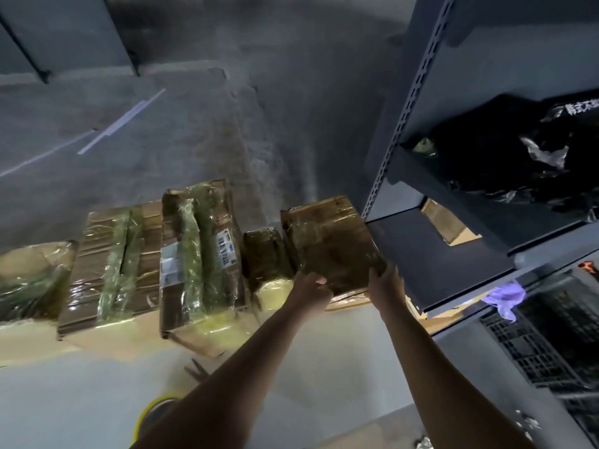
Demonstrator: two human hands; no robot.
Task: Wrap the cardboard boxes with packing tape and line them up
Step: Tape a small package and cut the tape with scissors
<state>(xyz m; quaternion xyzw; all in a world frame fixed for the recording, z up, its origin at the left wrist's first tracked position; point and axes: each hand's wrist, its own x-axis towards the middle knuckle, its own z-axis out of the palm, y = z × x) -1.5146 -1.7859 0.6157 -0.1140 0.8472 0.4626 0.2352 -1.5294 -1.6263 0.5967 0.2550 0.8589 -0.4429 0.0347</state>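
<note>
A row of tape-wrapped cardboard boxes stands on the floor against the wall. At the row's right end is a brown wrapped box (330,241), gripped at its near edge by my left hand (311,286) and my right hand (384,281). To its left sit a small wrapped box (264,251), a tall box with barcode labels (201,251), a wide box (113,264) and a box cut off at the left edge (32,277). A yellow tape roll (150,413) lies on the floor near my left arm, partly hidden by it.
A grey metal shelf unit (447,241) stands right beside the held box. It carries a black plastic bag (518,157), a cardboard piece (449,225) and a purple cloth (505,298). A black plastic crate (544,348) sits on a lower level. The grey wall (227,108) is behind the row.
</note>
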